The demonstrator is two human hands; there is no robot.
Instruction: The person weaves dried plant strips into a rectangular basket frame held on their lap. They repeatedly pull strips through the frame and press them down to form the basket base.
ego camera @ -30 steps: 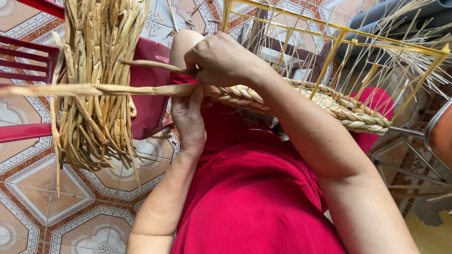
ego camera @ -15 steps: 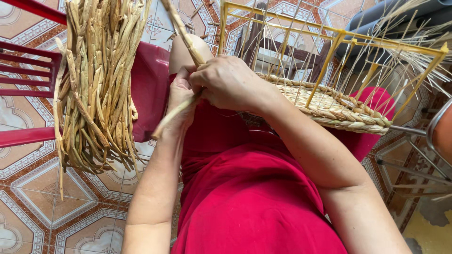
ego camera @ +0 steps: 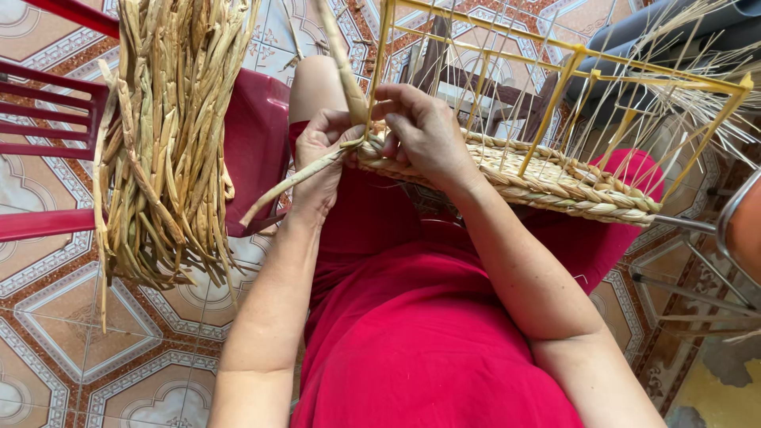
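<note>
head cam | looks steeply down, close over lap | woven basket base (ego camera: 547,178) fills upper frame | single view

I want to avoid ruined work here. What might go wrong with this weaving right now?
The strand pinched by the right hand may slip or snap at the tight bend. The woven base on the lap might tilt. The bundle draped over the red chair may slide off.

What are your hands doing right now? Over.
Left hand and right hand both pinching a straw strand at the basket rim. Yellow frame above. Straw bundle alongside, apart.
</note>
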